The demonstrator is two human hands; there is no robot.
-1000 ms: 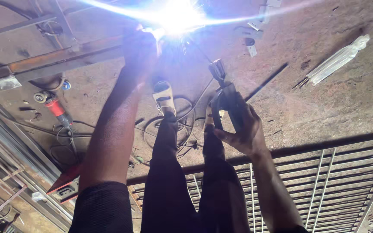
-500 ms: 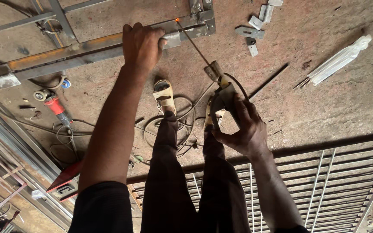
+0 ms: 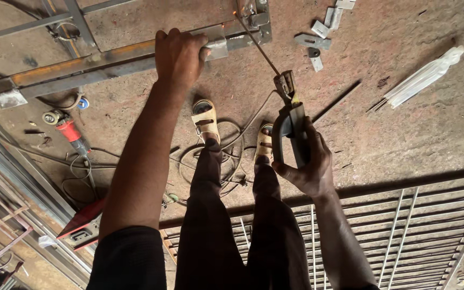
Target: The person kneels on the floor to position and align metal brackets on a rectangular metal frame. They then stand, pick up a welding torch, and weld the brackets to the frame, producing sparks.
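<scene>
The blinding arc of a second ago is gone; only an orange glow lingers where our thin welding rod (image 3: 257, 44) meets the rusty steel bar (image 3: 98, 60). Our left hand (image 3: 178, 53) stays clamped over that bar, our right hand (image 3: 305, 164) closed round the dark electrode holder (image 3: 291, 126).
</scene>
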